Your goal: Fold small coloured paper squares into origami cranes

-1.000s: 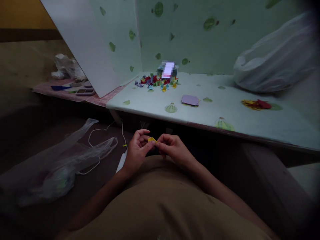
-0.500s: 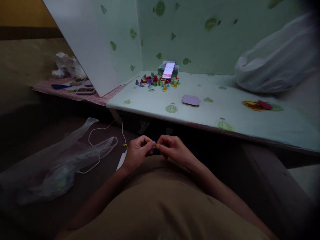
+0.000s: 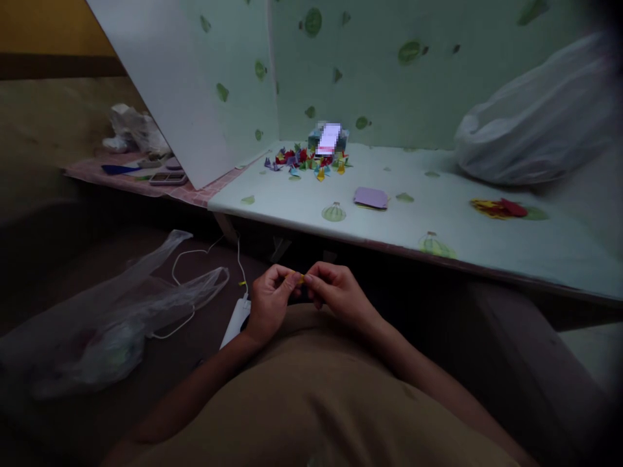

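Matt yellow paper piece (image 3: 298,277); thin, glossy, crinkled clear plastic bag (image 3: 121,305); smooth printed table cover (image 3: 389,220).

From where I stand, nothing here can be read. The one likely carrier of print, the small box (image 3: 329,137) on the table (image 3: 302,201), well beyond the left hand (image 3: 268,301) and right hand (image 3: 335,293), has its face blurred out. The calculator-like slab (image 3: 168,178), far to the left of the hands, is too small and dim to show any figures.

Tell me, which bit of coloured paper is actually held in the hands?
The small yellow piece, pinched between both hands over the lap; the other paper lies on the table.
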### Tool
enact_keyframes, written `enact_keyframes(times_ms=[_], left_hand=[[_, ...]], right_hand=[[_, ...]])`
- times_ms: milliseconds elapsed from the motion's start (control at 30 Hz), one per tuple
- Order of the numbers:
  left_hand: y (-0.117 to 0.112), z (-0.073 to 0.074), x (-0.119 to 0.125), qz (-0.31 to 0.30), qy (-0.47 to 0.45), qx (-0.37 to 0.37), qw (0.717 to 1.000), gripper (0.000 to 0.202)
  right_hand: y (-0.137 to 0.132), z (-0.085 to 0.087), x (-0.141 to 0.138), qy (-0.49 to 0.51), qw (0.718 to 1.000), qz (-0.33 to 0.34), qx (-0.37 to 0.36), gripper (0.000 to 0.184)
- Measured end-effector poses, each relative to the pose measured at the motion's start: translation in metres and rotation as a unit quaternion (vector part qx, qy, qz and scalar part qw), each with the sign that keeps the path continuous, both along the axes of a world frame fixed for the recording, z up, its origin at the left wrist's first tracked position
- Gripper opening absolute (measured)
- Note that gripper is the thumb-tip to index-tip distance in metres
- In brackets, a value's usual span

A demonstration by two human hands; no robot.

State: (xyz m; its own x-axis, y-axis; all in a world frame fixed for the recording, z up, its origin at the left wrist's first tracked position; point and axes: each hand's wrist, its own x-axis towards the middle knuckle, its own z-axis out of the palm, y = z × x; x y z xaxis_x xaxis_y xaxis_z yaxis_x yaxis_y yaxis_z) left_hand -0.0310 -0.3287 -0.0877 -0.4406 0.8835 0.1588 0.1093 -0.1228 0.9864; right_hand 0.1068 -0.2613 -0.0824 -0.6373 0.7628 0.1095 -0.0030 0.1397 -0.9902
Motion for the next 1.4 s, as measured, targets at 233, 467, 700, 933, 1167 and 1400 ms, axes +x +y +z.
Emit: enact_keyframes(times_ms=[233,467,700,933,1167,1400], left_hand=[[0.003,-0.008,-0.003,0.014,-0.025,0.032,0.999,0.023],[0.003,-0.011,-0.005,0.021,-0.073,0.043,0.996,0.022],[0.002,-0.008,0.001,-0.019,-0.094,0.034,0.995,0.021],[-0.002,-0.010,-0.001,-0.013,-0.017,0.083,0.996,0.013],[-0.002,-0.013,-0.004,-0.028,0.029,0.123,0.992,0.009],[-0.004,-0.006,-0.001,-0.068,-0.035,0.088,0.993,0.013]], right_hand=[[0.001,0.002,0.004,-0.005,0.995,-0.041,0.096,0.024],[0.001,0.001,0.002,0.031,0.998,-0.041,0.039,0.022],[0.003,0.000,0.003,0.067,0.995,-0.067,0.042,0.017],[0.002,0.001,0.001,0.117,0.993,-0.023,0.018,0.013],[0.002,0.002,0.002,0.108,0.993,-0.023,0.048,0.012],[0.004,-0.002,0.001,0.158,0.987,-0.001,-0.010,0.013]])
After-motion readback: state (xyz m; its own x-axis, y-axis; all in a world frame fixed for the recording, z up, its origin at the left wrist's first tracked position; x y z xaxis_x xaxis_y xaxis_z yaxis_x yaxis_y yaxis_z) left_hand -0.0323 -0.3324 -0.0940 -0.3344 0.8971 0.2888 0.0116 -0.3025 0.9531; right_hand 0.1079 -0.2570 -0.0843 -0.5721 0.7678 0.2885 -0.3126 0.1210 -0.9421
